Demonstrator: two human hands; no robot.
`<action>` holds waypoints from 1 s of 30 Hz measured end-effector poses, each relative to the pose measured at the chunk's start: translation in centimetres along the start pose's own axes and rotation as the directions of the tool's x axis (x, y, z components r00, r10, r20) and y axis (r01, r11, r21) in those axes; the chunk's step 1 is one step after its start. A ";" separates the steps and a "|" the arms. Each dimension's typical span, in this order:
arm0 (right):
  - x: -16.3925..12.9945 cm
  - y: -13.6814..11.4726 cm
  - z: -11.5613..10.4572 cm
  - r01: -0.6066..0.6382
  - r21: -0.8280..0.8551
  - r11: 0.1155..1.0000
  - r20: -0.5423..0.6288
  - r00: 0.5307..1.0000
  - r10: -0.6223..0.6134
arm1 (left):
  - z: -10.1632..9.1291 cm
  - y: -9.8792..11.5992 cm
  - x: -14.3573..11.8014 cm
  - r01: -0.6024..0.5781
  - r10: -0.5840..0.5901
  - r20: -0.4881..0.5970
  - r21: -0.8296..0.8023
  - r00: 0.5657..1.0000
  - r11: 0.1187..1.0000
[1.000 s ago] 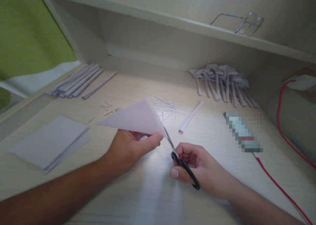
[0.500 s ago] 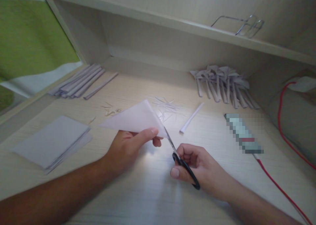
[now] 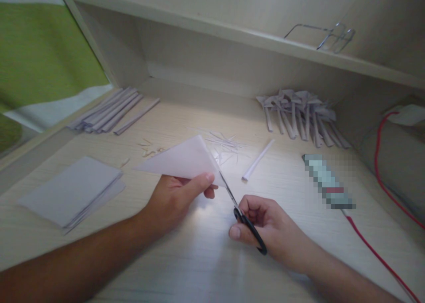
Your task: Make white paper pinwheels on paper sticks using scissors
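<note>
My left hand (image 3: 186,192) pinches a white paper triangle (image 3: 182,161) by its lower right part, thumb on top and fingers beneath. The triangle is held above the desk, its tip pointing away from me. My right hand (image 3: 262,219) grips black-handled scissors (image 3: 249,225), with thumb and fingers at the handles. The blades meet the right edge of the triangle near its lower corner. Beyond the triangle lie thin paper slivers (image 3: 226,141). A single rolled paper stick (image 3: 259,160) rests to their right.
A stack of paper sheets (image 3: 73,188) lies at left, with rolled paper sticks (image 3: 109,110) behind it. Several folded paper pieces with stems (image 3: 302,112) are piled at back right. A blurred-out phone (image 3: 328,181) with a red cable (image 3: 375,250) lies at right. A shelf (image 3: 212,24) spans the back.
The scissors' blades have shifted slightly along the triangle's right edge. Both hands stay almost in place, and the whole view has moved a little.
</note>
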State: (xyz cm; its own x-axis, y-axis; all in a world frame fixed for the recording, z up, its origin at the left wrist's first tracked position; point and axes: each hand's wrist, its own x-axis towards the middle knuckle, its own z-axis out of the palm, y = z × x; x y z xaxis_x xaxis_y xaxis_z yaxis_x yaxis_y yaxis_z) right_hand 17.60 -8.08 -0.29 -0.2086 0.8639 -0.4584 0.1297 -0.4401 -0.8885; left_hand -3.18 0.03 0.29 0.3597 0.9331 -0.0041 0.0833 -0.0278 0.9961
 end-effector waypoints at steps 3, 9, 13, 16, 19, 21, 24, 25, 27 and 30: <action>0.1 0.1 0.0 0.011 -0.024 1.000 -0.013 1.000 -0.012 | 0.0 0.0 0.0 0.010 -0.010 -0.008 0.018 1.000 1.000; 0.2 0.1 0.0 0.014 -0.024 1.000 -0.023 1.000 -0.014 | 0.0 0.1 0.0 0.009 -0.009 -0.002 0.036 1.000 0.999; 0.1 0.0 0.1 0.000 0.000 1.000 -0.008 1.000 0.000 | 0.0 0.0 -0.2 0.020 -0.021 0.028 0.054 0.999 0.998; 0.1 0.0 0.2 -0.011 0.016 1.000 -0.014 1.000 0.012 | 0.0 -0.2 -0.3 0.028 -0.033 0.068 0.067 0.997 0.997; 0.1 0.2 0.1 -0.010 0.042 0.999 0.005 1.000 0.010 | 0.1 -0.2 -0.4 0.029 -0.035 0.097 0.069 0.995 0.997; 0.1 0.3 0.1 -0.008 0.067 0.998 0.019 1.000 0.007 | 0.2 -0.1 -0.4 0.039 -0.045 0.108 0.066 0.993 0.997; 0.2 0.4 0.1 -0.006 0.088 0.996 0.027 1.000 0.004 | 0.2 -0.1 -0.5 0.058 -0.065 0.109 0.064 0.992 0.996; 0.2 0.3 0.1 -0.006 0.090 0.996 0.026 1.000 0.004 | 0.2 -0.2 -0.5 0.059 -0.065 0.110 0.064 0.992 0.996; 0.2 0.3 0.2 -0.005 0.084 0.996 0.020 1.000 0.003 | 0.2 -0.3 -0.6 0.061 -0.067 0.110 0.061 0.992 0.996; 0.1 0.2 0.2 0.004 0.077 0.997 0.015 1.000 -0.005 | 0.1 -0.5 -0.5 0.078 -0.082 0.081 0.052 0.993 0.996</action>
State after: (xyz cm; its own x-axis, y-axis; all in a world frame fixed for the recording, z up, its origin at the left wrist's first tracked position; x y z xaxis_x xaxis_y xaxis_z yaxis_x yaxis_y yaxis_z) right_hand 17.45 -8.09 -0.56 -0.2241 0.8624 -0.4540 0.0535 -0.4542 -0.8893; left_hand -3.27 -0.46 -0.23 0.4261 0.8999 -0.0925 0.1593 0.0260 0.9869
